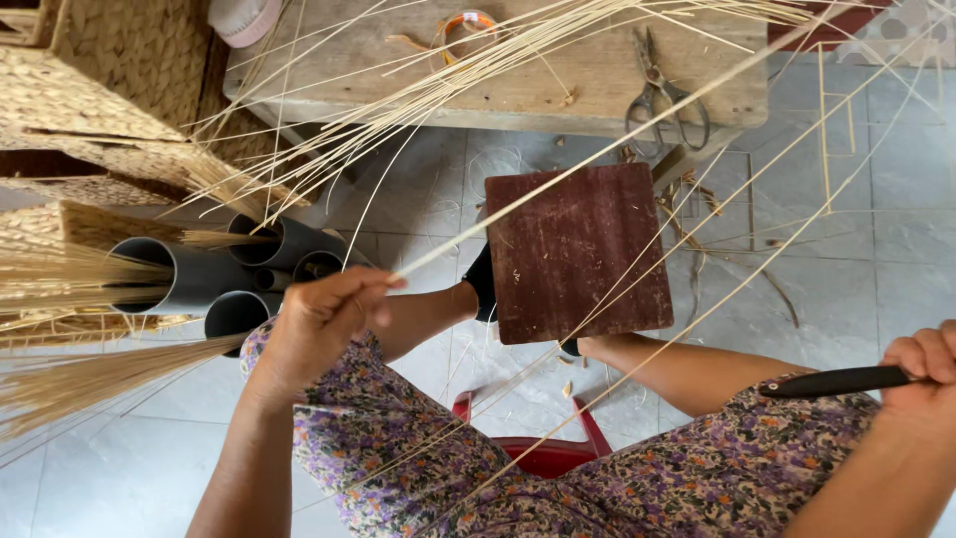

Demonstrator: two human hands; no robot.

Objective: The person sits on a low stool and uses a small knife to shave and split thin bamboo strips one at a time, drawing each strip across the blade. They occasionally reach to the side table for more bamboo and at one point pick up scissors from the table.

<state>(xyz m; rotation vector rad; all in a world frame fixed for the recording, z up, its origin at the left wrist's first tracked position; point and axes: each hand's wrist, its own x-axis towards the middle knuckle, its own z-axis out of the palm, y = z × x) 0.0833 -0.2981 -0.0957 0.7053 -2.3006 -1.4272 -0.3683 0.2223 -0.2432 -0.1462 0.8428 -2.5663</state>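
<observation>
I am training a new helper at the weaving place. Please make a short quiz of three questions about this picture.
1. True or false: the scissors lie on the wooden table.
2. What does the right hand hold?
A. a black-handled tool
B. a paintbrush
C. a cup
3. Fill in: the left hand pinches a thin pale ____ between its fingers.

Key:
1. True.
2. A. The fist is closed around the black handle; its working end is hidden.
3. Strip. It runs up and to the right, over the dark red board that rests on the person's legs.
</observation>
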